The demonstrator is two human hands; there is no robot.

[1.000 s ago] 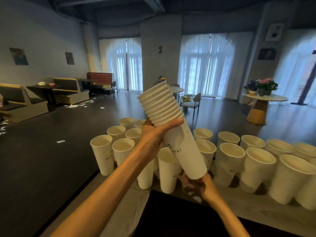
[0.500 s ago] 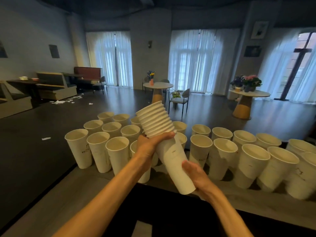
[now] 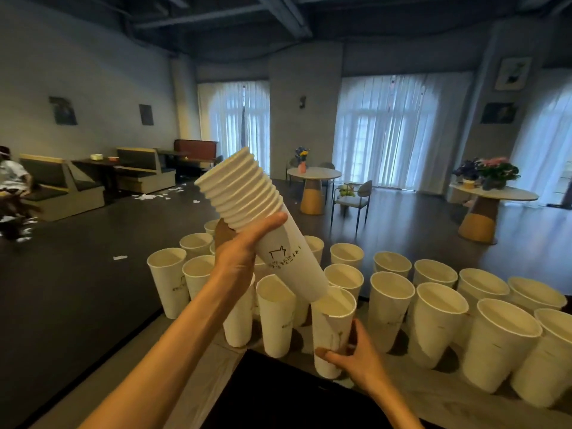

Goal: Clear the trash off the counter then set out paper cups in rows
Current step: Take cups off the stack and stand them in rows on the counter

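One cup: a single cup (image 3: 332,332) had come off the bottom of the stack (image 3: 263,230) since half a second before, when the right hand was only cupped under the stack's base.
Change: that cup was clear of the stack, its rim just below the stack's lower end, and it stood low by the counter (image 3: 198,379), at the near edge of the standing cups (image 3: 439,323).
Meaning for the task: judged from this, one more cup was about to join the rows; trash looked gone from the counter, so the work was in its cup-setting part, with many cups left in the stack.
Left hand: the left hand (image 3: 241,252) was curled round the stack just under its ridged rims, holding it tilted, rims up and to the left.
Right hand: the right hand (image 3: 356,357) gripped the single cup near its base, thumb in front, fingers round the right side.
Cup against grip: upright, most of its wall above the fingers.
Contact with counter: could not tell whether the base touched.
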